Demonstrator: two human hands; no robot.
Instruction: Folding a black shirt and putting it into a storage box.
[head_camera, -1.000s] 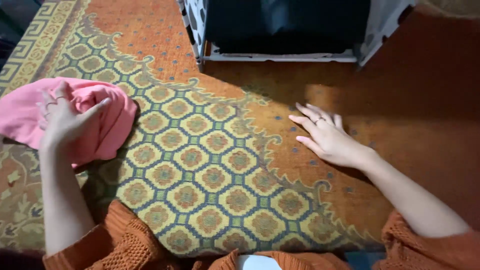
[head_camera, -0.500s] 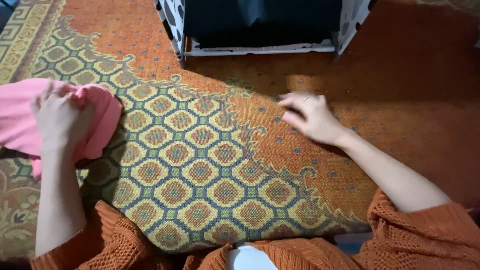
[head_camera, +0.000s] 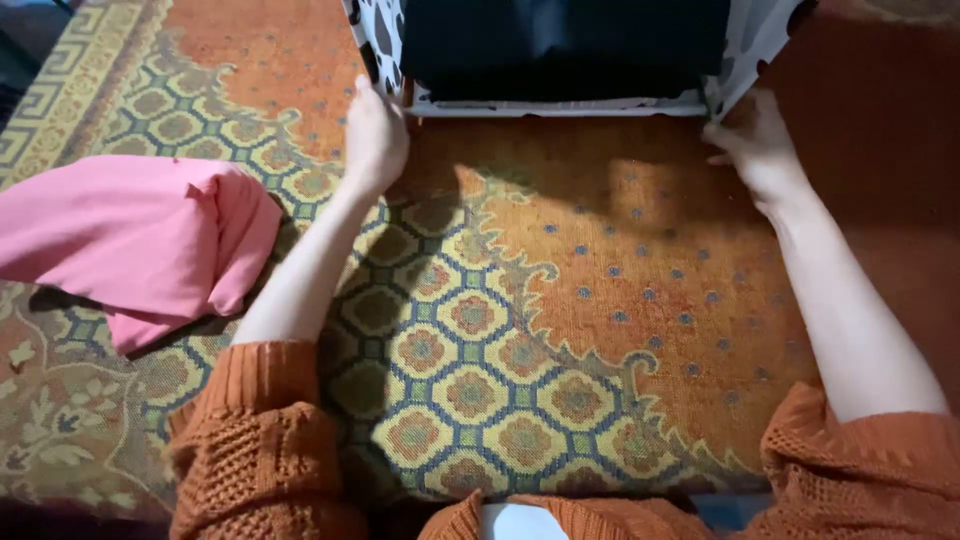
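Head view, single entry. Box (head_camera: 570, 55): top centre of frame, white with black blotches on its side walls, dark folded cloth inside, standing on the rug (head_camera: 560, 300). Left hand (head_camera: 373, 135): upper centre-left, set against the box's lower left corner, fingers extended up along the wall, seemingly to brace that side; whether the fingers close round the edge cannot be told. Right hand (head_camera: 757, 142): upper right, set at the box's lower right corner, thumb splayed outward, fingers largely hidden behind the wall, so its grip likewise cannot be told. Both forearms run bare and nearly straight from the lower corners of the frame, converging on the box, one to each side, as suits steadying or shifting it evenly. Sleeves (head_camera: 260, 440): orange knit, pushed back to the elbows, bottom left and right. Pink cloth (head_camera: 140, 235): left of frame, lying loosely bunched on the rug, well apart from both hands, touched by neither. Rug: orange field with blue dots, patterned medallion border, covering the floor.
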